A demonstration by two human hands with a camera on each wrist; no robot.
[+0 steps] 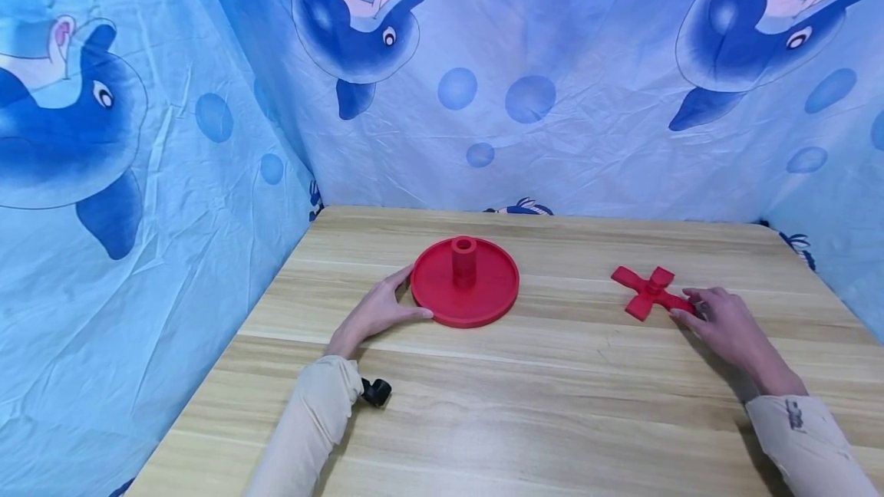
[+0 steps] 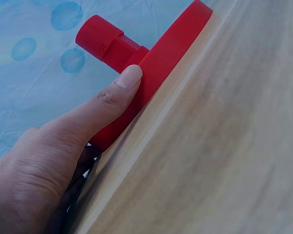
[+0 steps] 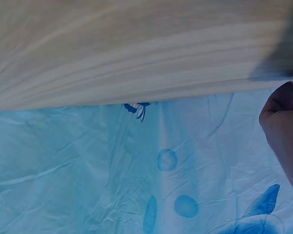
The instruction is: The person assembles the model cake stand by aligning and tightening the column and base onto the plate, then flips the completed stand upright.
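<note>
A red round tray-like base [image 1: 442,304] with a low rim lies flat on the table, left of the middle. From its centre rises a hollow red post [image 1: 464,263], marked with what looks like "35" in the left wrist view. My left hand [image 1: 376,307] grips the base's left edge, thumb at the front and fingers at the back. To the right, my right hand [image 1: 728,326] pinches the near-right arm of a red four-armed cross [image 1: 651,291] with a small raised hub. In the right wrist view only part of that hand [image 3: 285,119] shows, and the cross is mostly hidden.
A light wood-grain table [image 1: 511,413] carries both red pieces, set well apart. Behind it and at the sides hangs a blue cloth [image 1: 580,159] with dolphins and bubbles. A small black device [image 1: 376,392] sits at the left wrist.
</note>
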